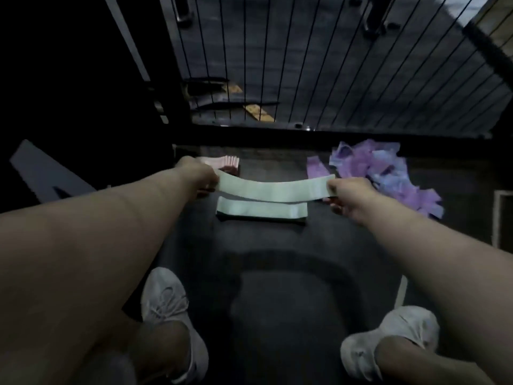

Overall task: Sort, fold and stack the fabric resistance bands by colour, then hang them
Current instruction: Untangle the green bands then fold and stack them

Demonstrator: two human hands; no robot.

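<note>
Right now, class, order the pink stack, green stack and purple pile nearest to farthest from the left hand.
1. Pink band stack, just behind the left hand.
2. Green band stack, centre.
3. Purple band pile, far right.

The left hand (pixel 195 173) covers part of the pink stack (pixel 229 162), and its fingertips are hidden behind the green band (pixel 273 191). The purple pile (pixel 388 176) is too blurred to count, as are the green stack's (pixel 261 213) layers.
</note>
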